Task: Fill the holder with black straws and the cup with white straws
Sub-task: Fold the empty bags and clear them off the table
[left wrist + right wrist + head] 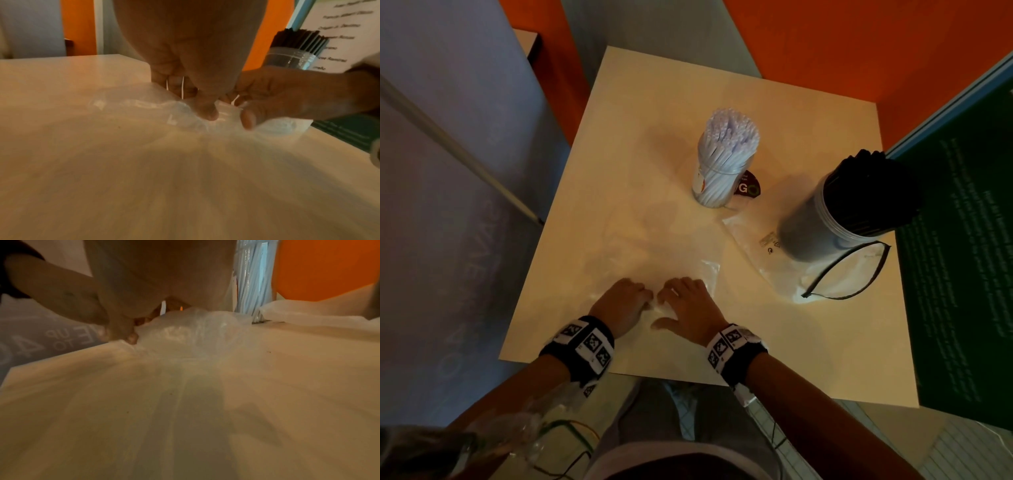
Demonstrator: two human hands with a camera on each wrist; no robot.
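Note:
A clear cup (717,181) packed with white straws (729,133) stands at the middle back of the table. To its right a clear holder (815,226) is full of black straws (869,192). Both my hands are at the near edge on a flat clear plastic bag (654,246). My left hand (645,298) and right hand (666,298) meet fingertip to fingertip and pinch the bag's near edge. In the left wrist view my left thumb (207,112) presses into the crumpled bag (144,104), and the right thumb (248,120) pinches it close by.
A second clear bag (839,277) with a black zip edge lies under and in front of the holder. A dark label (748,186) sits beside the cup. A green board (962,274) borders the table's right side. The beige table (585,171) is bare on its left.

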